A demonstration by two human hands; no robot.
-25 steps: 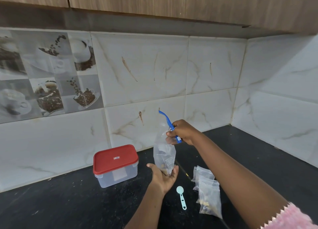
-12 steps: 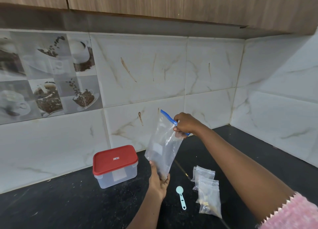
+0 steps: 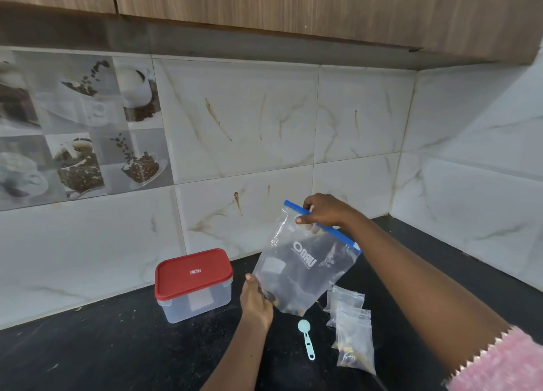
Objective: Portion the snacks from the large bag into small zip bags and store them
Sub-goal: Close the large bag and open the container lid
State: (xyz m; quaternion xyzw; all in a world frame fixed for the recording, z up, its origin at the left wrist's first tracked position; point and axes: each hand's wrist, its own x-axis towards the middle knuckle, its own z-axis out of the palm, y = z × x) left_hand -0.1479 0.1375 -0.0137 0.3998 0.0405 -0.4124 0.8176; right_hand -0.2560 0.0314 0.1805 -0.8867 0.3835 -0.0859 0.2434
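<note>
The large bag [image 3: 305, 267] is up above the counter [image 3: 117, 346], tilted, between 2 hands: the right hand [image 3: 324, 211] pinches its top edge and the left hand [image 3: 255, 299] grips its lower left corner. To its left, a lidded container [image 3: 194, 285] stands on the counter near the wall. In front of the bag lies a scoop [image 3: 305, 339]. Just right of the scoop lie overlapping small zip bags [image 3: 351, 326].

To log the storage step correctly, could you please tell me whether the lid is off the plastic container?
No, the red lid sits closed on top of the clear container.
</note>
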